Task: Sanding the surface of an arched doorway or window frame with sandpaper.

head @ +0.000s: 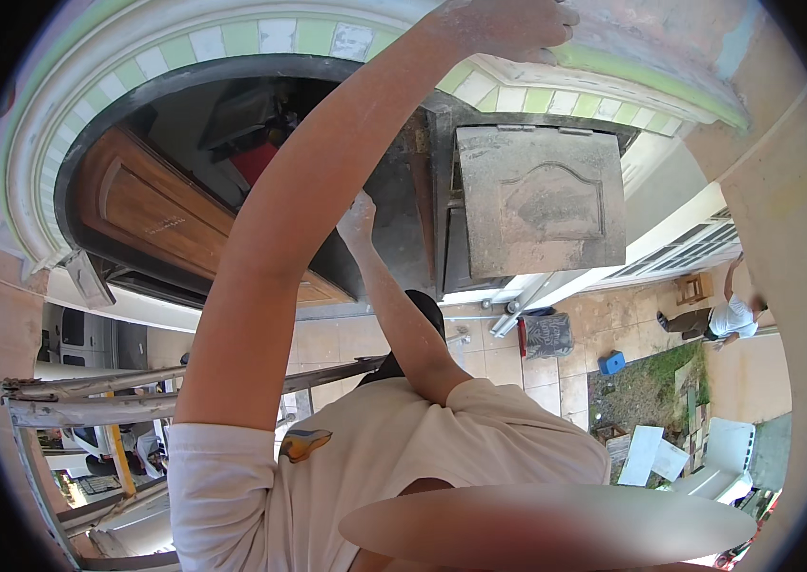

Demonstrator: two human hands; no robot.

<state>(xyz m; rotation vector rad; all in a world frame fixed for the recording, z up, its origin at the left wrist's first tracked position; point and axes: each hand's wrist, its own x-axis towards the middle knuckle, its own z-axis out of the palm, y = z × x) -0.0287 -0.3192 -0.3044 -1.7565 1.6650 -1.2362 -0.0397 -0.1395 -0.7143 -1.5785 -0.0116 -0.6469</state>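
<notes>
My left hand (500, 28) reaches up to the green and white moulding (625, 82) over an arched opening. It is dusty with bent fingers, and the top edge of the view cuts it off. Whether anything is in it cannot be seen. Below, my right hand (358, 220) is curled in front of the dark opening, partly hidden behind my left forearm; what it grips, if anything, is hidden. A dusty hinged panel (546, 204) with a raised arch pattern hangs to the right of the hands. A brown wooden panel door (160, 207) shows at the left within the dark arched frame (67, 186).
A paint-spattered metal frame (96, 407), perhaps scaffolding, stands at the left. Far below on the right are a tiled floor (539, 386), a blue stool (611, 362), a wooden stool (693, 287) and loose boards (639, 455). Another person (729, 318) reaches toward a wall there.
</notes>
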